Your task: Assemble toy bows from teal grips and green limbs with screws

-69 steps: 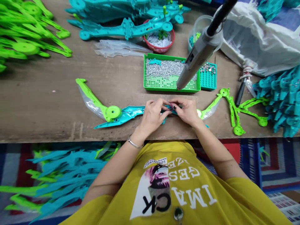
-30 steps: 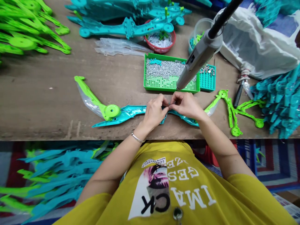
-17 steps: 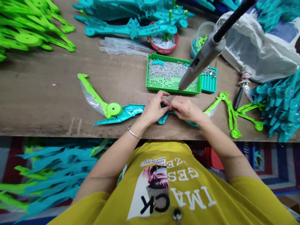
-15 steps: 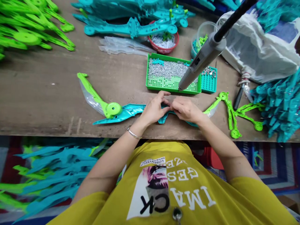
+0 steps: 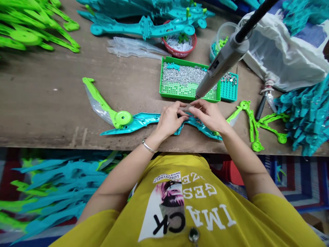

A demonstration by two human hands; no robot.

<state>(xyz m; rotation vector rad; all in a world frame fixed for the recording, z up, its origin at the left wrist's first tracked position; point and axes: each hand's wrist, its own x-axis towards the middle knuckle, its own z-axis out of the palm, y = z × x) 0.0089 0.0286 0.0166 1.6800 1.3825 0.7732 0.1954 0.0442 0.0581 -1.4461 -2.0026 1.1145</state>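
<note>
Turquoise frame [image 5: 147, 119], in the head view: lying on the near side of the bench [image 5: 51, 113], middle partly covered. Left hand [image 5: 169, 120] bunched there, right hand [image 5: 209, 116] curled just beside, fingertips near each other; impossible to tell whether pinching anything. Best hold it flat, steady with the left, gentle with the right.

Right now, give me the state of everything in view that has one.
Left hand: at blue part, grip unclear
Right hand: curled, grip unclear
Blue part: lying on table
Green tray: uncovered, partly filled
Teal tray: uncovered, partly filled
Red basket: uncovered, filled
Gray tool: tilted, tip down
White bag: open
</note>
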